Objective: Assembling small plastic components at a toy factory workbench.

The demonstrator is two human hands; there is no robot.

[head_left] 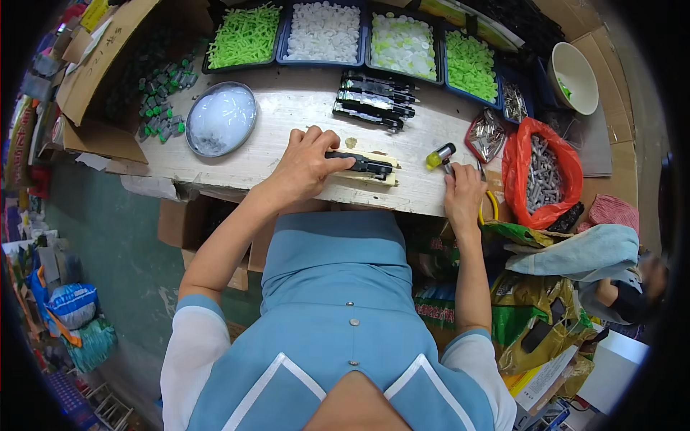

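We see the left hand gripping the black piece, which points rightward on the bench; the right hand, farther from it, curls beside the yellow-black handle, holding what we cannot tell.

one wide fisheye view from head height, steeply downward and slightly forward, near above the workbench

The bare left forearm slants up between one and two o'clock; its left hand, near eleven, has bent, gripping fingers, thumb toward three. The bare right forearm points to twelve, its right hand loosely curled.
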